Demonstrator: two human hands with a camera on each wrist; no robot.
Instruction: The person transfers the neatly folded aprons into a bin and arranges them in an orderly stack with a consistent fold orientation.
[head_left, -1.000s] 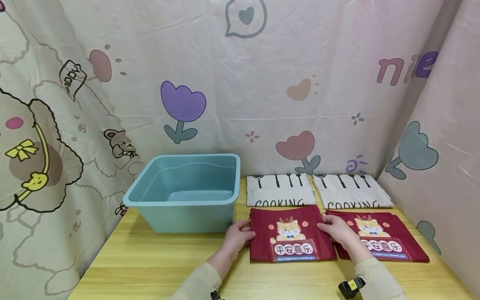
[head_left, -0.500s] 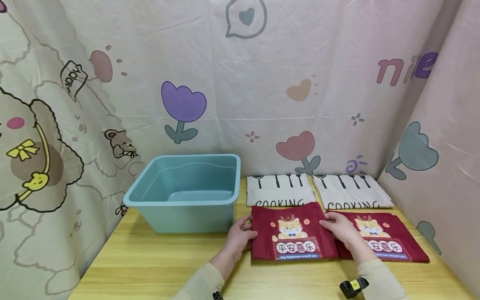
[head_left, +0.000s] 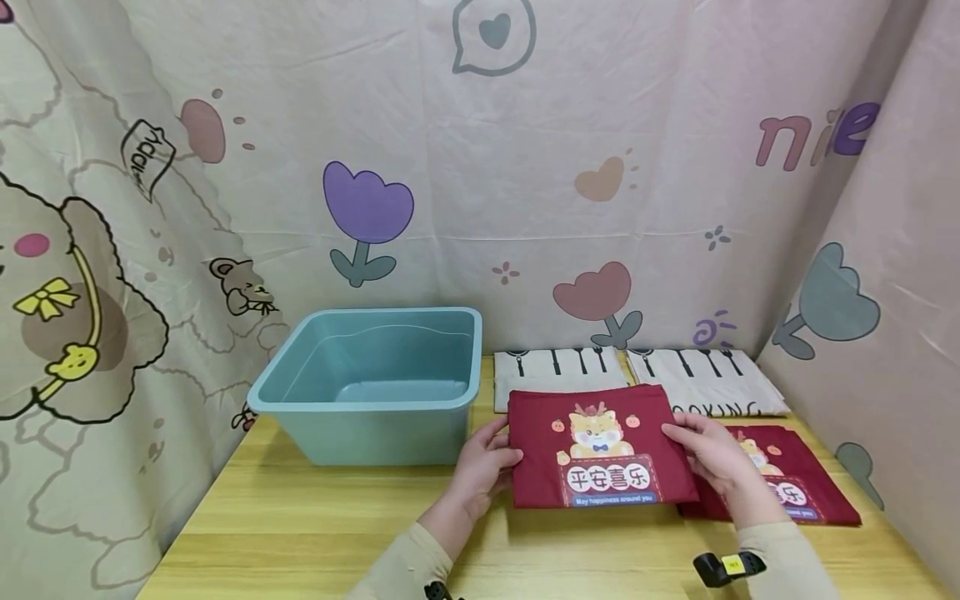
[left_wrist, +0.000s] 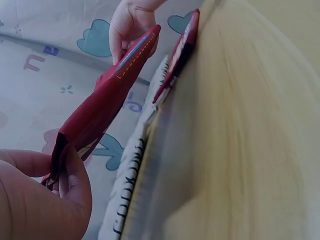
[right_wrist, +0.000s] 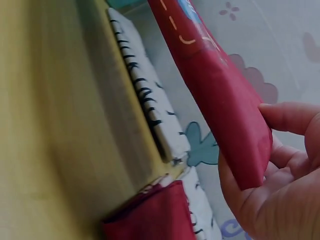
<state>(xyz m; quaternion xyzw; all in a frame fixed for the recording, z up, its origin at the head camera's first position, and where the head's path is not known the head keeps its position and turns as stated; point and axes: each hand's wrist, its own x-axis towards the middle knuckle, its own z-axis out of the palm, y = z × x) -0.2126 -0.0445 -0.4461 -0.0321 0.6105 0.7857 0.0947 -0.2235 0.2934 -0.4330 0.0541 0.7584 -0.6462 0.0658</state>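
While both hands (head_left: 480, 467) (head_left: 708, 450) pinch the red cloth (head_left: 603, 450) clear of the table (head_left: 300, 533), a blue tub (head_left: 367, 392) stands just left.

Dark red cloth (head_left: 600, 446) with cartoon print, white black-lettered cloths (head_left: 558, 371), teal tub (head_left: 375, 392).

A folded dark-red cloth bag with a cartoon tiger print (head_left: 603, 448), pinched at its sides, hides the lettering on the white folded "COOKING" cloth (head_left: 558, 371) behind it and covers the left part of the second red cloth bag (head_left: 795, 492) beneath the right hand (head_left: 712, 450). Both forearms are cut off by the head view's lower edge. In both wrist views the bag's print is blurred and mostly unreadable.
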